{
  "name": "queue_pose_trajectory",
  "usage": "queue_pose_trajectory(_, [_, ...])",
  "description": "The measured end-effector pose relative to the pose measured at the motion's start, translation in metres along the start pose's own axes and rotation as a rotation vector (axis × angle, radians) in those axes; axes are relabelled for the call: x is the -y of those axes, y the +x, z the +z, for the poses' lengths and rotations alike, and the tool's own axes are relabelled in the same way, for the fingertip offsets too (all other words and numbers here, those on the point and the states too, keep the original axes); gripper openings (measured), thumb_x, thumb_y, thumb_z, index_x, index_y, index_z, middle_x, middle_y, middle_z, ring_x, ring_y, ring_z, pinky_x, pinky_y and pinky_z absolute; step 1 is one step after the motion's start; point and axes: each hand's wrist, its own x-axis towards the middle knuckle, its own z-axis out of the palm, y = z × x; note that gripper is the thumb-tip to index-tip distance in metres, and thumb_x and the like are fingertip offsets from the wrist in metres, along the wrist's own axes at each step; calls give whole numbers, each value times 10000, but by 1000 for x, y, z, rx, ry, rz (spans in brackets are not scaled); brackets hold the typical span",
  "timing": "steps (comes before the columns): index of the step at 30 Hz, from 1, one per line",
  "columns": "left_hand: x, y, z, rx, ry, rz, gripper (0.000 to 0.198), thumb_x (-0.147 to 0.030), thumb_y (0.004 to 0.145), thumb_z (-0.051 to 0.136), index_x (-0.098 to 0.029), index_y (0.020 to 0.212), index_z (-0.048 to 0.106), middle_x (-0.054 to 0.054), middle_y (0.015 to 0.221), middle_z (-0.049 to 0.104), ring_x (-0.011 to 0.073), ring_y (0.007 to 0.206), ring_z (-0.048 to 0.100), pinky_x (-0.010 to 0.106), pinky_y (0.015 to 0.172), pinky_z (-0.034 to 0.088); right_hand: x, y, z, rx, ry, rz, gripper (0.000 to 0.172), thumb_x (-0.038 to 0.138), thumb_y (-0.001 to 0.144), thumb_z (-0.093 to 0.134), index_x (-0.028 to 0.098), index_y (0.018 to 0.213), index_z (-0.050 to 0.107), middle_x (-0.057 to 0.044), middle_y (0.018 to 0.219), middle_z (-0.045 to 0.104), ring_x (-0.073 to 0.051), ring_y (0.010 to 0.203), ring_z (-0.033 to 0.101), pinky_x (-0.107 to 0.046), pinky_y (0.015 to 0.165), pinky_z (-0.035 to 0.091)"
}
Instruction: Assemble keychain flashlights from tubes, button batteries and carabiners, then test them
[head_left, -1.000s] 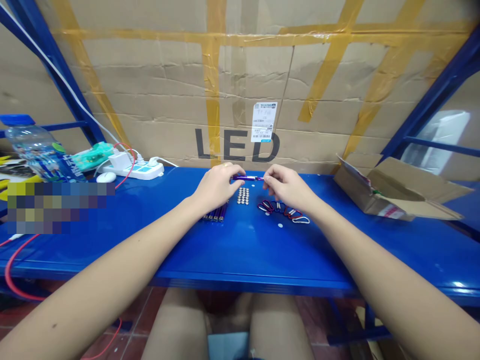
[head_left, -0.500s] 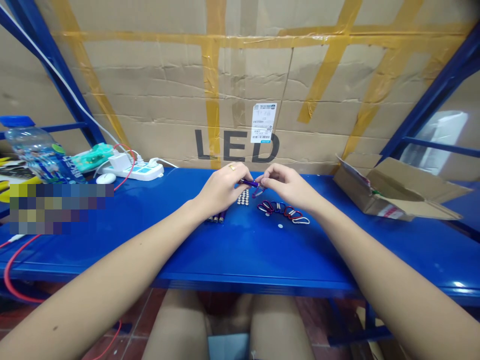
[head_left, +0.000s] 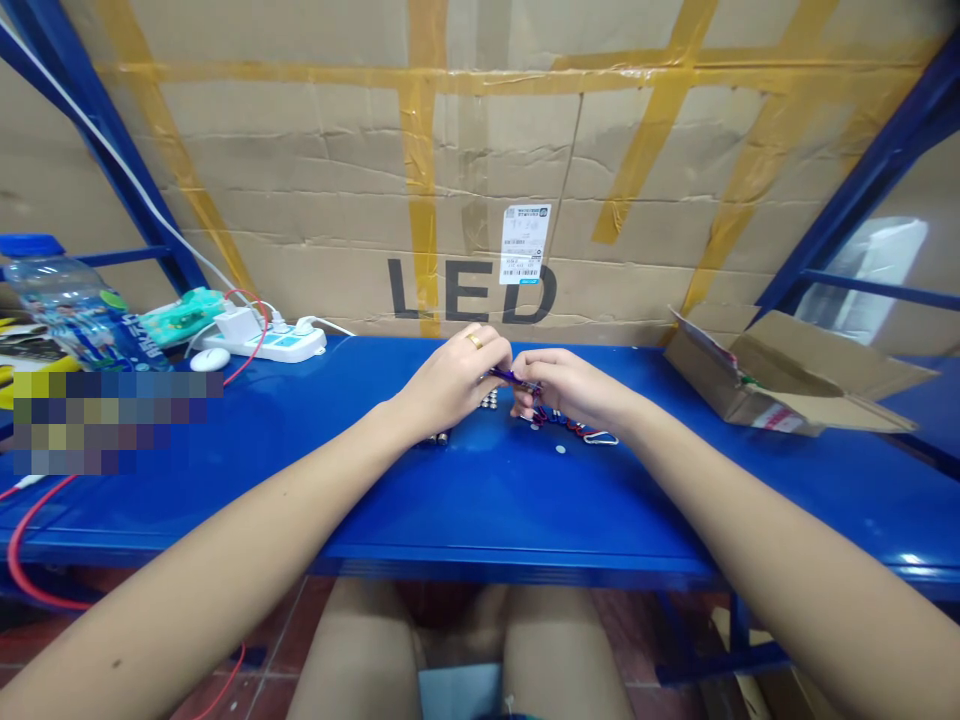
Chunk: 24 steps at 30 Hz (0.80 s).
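My left hand (head_left: 466, 372), with a ring on one finger, is closed on the left end of a slim purple metal tube (head_left: 517, 378), shaped like a mini flashlight. My right hand (head_left: 559, 385) pinches the other end, where a small carabiner seems to hang; the fingers partly hide it. Below the hands, small silver round pieces (head_left: 490, 400) stand in rows, partly covered. Dark tubes with silver ends (head_left: 440, 439) lie under my left wrist. Several coloured carabiners, among them a silver carabiner (head_left: 601, 438), lie beneath my right hand. A small pale disc (head_left: 560, 450) rests nearby.
An open cardboard box (head_left: 739, 390) sits at the right on the blue table (head_left: 480, 510). To the left are a power strip (head_left: 292, 345), a white mouse-like object (head_left: 209, 359), a plastic bottle (head_left: 67, 300) and a red cable (head_left: 30, 515). A large cardboard sheet (head_left: 337, 200) stands behind.
Both hands have come down slightly and closer together around the purple tube. The right fingers have curled lower and now cover some of the carabiners.
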Motion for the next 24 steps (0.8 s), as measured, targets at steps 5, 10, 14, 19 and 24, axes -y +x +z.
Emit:
queue_pose_trajectory(5, [3, 0, 3, -32, -224, -207, 321, -288, 800, 705, -193, 1042, 517, 82, 1061, 605, 212, 985, 560, 374, 866, 469, 3, -1, 2, -25, 83, 53, 151, 195, 779, 599, 203, 696, 473, 73, 531, 358, -91, 462, 356, -293, 549, 419])
queue_pose_trajectory(10, [11, 3, 3, -119, -841, -512, 417, -485, 953, 395, -168, 1186, 532, 152, 1214, 643, 234, 1105, 623, 412, 916, 497, 7, -1, 4, -90, 54, 33, 90, 213, 767, 603, 175, 708, 546, 71, 541, 291, -89, 499, 251, -267, 493, 320])
queue_pose_trajectory(14, [13, 5, -2, -116, -977, -584, 699, -633, 969, 164, -139, 1251, 569, 183, 1209, 674, 280, 1157, 623, 441, 906, 513, 4, -1, 3, -77, -34, -35, 156, 219, 766, 611, 179, 636, 536, 43, 549, 358, -102, 526, 313, -277, 519, 337])
queue_pose_trajectory(19, [14, 5, -4, -47, -994, -556, 874, -727, 913, 67, -125, 1310, 560, 205, 1253, 662, 307, 1154, 629, 464, 873, 533, 0, -1, 1, -50, -197, -66, 251, 213, 789, 582, 195, 559, 481, 30, 535, 414, -109, 504, 382, -283, 521, 374])
queue_pose_trajectory(24, [14, 4, -3, -10, -970, -557, 894, -745, 899, 55, -133, 1295, 573, 196, 1261, 663, 311, 1163, 628, 470, 875, 531, 2, -3, 4, -15, -291, -58, 258, 241, 805, 565, 204, 563, 484, 26, 525, 462, -132, 504, 484, -287, 528, 408])
